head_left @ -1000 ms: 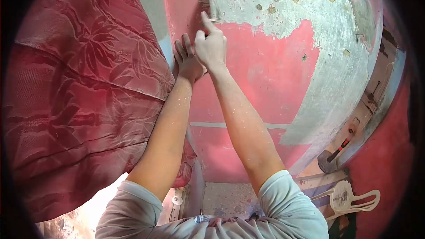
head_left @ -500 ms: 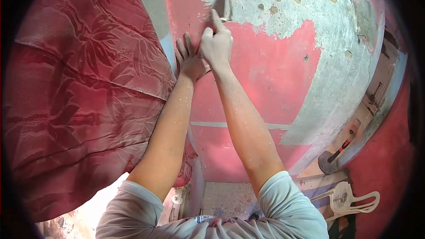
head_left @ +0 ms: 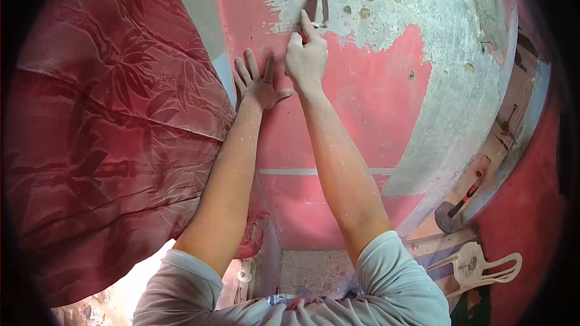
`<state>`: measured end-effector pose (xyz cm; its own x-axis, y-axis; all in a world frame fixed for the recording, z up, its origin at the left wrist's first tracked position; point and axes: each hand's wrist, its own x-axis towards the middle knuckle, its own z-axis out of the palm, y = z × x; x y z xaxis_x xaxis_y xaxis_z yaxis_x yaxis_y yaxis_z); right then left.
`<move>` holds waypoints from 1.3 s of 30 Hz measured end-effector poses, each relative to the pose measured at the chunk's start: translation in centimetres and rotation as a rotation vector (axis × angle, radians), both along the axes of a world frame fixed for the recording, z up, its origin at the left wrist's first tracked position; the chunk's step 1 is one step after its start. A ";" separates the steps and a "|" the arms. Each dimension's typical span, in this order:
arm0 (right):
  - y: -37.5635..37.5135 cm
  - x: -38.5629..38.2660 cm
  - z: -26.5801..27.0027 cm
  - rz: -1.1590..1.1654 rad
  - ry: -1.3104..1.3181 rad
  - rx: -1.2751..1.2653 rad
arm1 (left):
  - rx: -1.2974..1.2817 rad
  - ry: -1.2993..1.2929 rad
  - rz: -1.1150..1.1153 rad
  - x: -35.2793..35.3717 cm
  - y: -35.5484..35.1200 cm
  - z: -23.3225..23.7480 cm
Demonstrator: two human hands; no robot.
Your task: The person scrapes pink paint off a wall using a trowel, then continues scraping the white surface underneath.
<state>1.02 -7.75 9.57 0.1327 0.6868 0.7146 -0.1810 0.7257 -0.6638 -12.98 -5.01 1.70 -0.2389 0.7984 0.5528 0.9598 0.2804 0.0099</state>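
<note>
My right hand [head_left: 307, 63] is closed around the handle of a pointed trowel [head_left: 316, 6], index finger stretched along it toward the blade. The blade lies against the wall with its tip upward, on a bare grey patch [head_left: 284, 6] with ragged edges where the pink paint [head_left: 356, 90] is gone. Most of the handle is hidden by my fingers. Lower and to the left, my left hand [head_left: 258, 89] rests on the pink wall with fingers spread, holding nothing. Pale dust covers both hands.
A red patterned curtain [head_left: 115, 145] hangs close by my left arm. Grey scraped wall [head_left: 459, 108] with chipped holes extends right. At the lower right are a dark-headed mallet with a red-and-black handle [head_left: 468, 196] and a white plastic chair [head_left: 471, 265].
The trowel and my right hand have moved right along the wall, away from my left hand. My left hand stays on the wall, its thumb now showing spread out. The view has shifted slightly.
</note>
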 end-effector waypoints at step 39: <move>0.0 -1.0 0.5 -0.018 -0.233 0.042 | 0.008 0.002 0.002 -0.6 0.6 -0.3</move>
<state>0.03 -7.76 10.05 -0.0272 0.6551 0.7550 -0.0138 0.7550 -0.6556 -13.62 -4.42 1.37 -0.2394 0.7933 0.5598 0.9593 0.2822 0.0104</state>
